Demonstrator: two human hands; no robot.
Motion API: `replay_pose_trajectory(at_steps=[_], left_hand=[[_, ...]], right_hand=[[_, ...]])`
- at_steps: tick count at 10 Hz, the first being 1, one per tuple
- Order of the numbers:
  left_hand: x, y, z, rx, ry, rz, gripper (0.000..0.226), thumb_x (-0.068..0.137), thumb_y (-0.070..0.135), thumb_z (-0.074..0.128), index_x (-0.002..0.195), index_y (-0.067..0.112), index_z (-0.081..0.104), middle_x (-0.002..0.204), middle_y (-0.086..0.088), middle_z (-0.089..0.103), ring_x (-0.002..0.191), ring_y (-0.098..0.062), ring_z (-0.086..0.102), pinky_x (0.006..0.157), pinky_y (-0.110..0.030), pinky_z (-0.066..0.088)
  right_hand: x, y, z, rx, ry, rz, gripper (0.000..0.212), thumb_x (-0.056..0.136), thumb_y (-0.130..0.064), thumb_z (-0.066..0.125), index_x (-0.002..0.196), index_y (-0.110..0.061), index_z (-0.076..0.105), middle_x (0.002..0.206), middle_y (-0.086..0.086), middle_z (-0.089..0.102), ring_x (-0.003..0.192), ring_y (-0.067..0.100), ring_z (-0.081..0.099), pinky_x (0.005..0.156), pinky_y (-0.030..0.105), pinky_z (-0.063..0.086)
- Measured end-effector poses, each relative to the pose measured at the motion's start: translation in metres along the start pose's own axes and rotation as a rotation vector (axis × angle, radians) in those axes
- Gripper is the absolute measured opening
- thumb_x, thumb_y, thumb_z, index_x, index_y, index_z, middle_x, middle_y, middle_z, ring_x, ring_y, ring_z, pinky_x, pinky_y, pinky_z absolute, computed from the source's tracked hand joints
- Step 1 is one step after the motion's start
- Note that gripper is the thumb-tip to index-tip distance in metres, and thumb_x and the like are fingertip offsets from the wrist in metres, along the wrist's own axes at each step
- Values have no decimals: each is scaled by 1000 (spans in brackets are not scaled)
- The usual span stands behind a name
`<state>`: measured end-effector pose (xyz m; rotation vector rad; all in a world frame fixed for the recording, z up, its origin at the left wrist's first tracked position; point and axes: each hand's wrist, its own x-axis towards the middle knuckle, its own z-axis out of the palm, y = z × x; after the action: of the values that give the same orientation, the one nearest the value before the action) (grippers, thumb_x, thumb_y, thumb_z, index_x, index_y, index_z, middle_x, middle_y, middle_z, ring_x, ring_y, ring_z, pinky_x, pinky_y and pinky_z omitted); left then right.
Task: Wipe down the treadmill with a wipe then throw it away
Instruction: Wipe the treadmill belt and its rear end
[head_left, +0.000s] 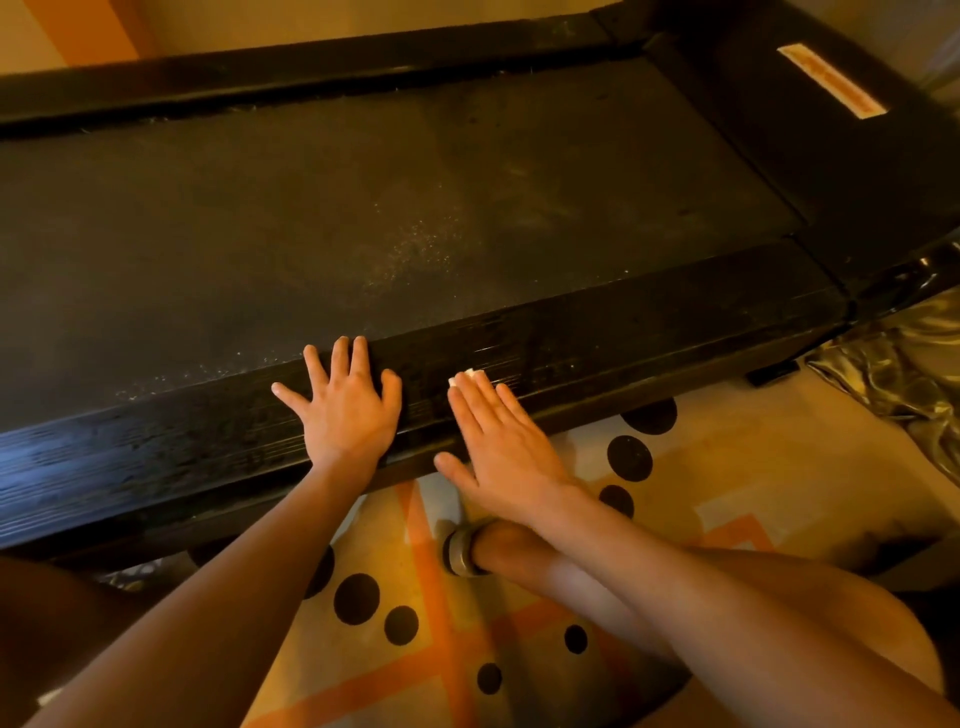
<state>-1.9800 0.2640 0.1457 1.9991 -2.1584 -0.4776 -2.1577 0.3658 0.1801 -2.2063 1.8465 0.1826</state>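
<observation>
Person is low beside the treadmill (467, 182), both arms reaching onto the near side rail (649, 332).

Left hand (345, 410): flat, fingers spread, palm down on the rail, holding nothing. Judged to be a brace that takes body weight while the other hand works.

Right hand (498, 447): fingers straight and together, pressing down on the wipe (469, 375). It is not gripped; only a small pale corner shows past the fingertips, the rest is hidden under the hand. The flat palm probably spreads pressure over the ribbed rail surface.

Rail has a wet sheen on both sides of the hands, so the step in hand is judged to be rail wiping. The belt carries pale specks near its middle and looks not yet cleaned. Disposal not yet done.

Counts:
- hands: 2
- wipe: 1
- side rails: 2, with the far rail (311, 67) untouched
- label (831, 80) on the end cover: 1
- rug (727, 467): 1, with several black dots, some hidden by the arms
</observation>
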Motion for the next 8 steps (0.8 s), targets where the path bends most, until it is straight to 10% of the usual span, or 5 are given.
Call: replay_pose_trajectory(at_steps=[6,8], left_hand=[[1,-2,2,-3,4,15,64,105,53,28,162,23,22,169,-2,20,157,-36,1,115,-77,0],[0,-1,1,8,4,7,64,105,54,27,162,23,22,169,-2,20,157,-35,1,115,-76,0]], right_hand=[[0,81,-8,-40,62,253,80,104,-66,13,164,-16,-5,172,4,-10,157,19,-15,128,42,-5],[-14,19,8,21,55,51,81,104,-65,19,163,-15,-6,170,3,-16,155,18,-21,126,39,-12]])
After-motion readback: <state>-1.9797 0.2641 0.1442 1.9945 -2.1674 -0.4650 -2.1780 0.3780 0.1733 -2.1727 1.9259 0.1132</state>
